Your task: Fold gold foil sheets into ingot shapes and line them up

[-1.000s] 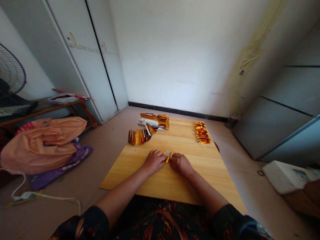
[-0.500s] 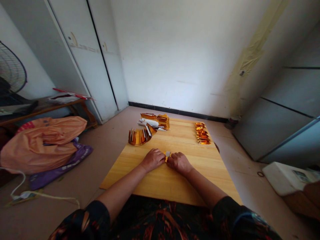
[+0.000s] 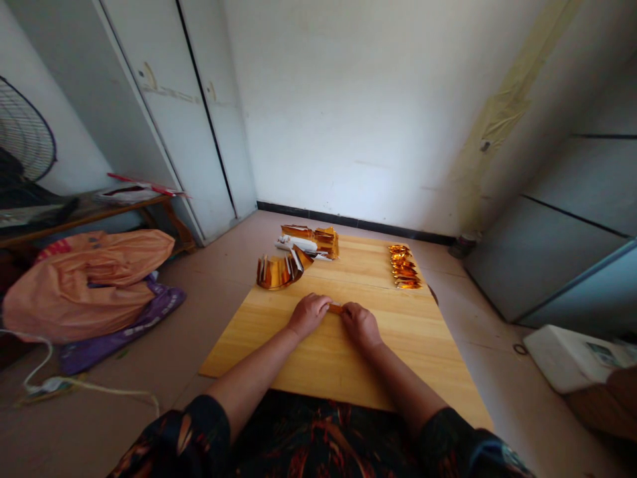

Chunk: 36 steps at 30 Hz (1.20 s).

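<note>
On the left we saw an orange bag on the floor, then a curved row of gold sheets on the wooden table. Our left hand pinched one end of a narrow gold strip; our right hand gripped the other, the strip between them. Farther right, shiny gold pieces lined the table's edge.

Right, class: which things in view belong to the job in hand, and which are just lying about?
Seem to belong to the job:
gold piece, in both hands
curved gold stack
far gold stack
gold row
table
perhaps the white bundle

Seem to be just lying about:
fan
orange bundle
purple bag
white box
</note>
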Motion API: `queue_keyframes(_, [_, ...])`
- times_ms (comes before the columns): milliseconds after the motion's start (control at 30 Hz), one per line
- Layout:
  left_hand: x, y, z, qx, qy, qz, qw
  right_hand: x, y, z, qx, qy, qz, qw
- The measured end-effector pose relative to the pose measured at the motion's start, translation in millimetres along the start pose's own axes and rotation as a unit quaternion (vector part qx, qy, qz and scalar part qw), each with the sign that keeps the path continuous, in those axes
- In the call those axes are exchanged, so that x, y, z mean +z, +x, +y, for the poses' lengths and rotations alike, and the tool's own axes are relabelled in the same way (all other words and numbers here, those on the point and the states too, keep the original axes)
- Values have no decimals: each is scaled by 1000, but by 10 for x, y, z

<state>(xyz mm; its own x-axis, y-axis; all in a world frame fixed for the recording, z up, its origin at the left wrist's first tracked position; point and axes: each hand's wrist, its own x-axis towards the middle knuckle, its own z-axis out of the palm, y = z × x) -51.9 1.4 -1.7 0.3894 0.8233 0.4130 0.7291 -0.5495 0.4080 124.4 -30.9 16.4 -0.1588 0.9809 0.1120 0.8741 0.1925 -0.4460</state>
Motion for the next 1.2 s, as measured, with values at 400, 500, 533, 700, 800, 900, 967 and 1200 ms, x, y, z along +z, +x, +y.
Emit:
queue_keyframes(400, [127, 129, -5, -101, -44, -18, 994, 52, 92, -35, 85, -52, -18, 995])
queue_keyframes(500, [110, 135, 24, -103, -34, -28, 994, 59, 94, -41, 83, -61, -21, 994])
queue_keyframes(533, [101, 141, 40, -106, -29, -34, 993, 56, 94, -49, 81, -63, -23, 994])
queue_keyframes(700, [46, 180, 119, -127, -5, -68, 990, 48, 93, -87, 80, -100, -26, 991])
queue_keyframes(800, [18, 204, 145, -141, 11, -89, 986, 71, 91, -92, 70, -127, -20, 989])
queue_keyframes(900, [10, 227, 151, -153, 22, -102, 983, 106, 89, -86, 64, -145, -13, 987])
queue_keyframes(967, [14, 245, 147, -160, 25, -108, 981, 125, 89, -79, 63, -157, -9, 986])
queue_keyframes(1200, [-8, 340, 104, -162, 46, -158, 973, 114, 105, -70, 69, -168, -17, 983])
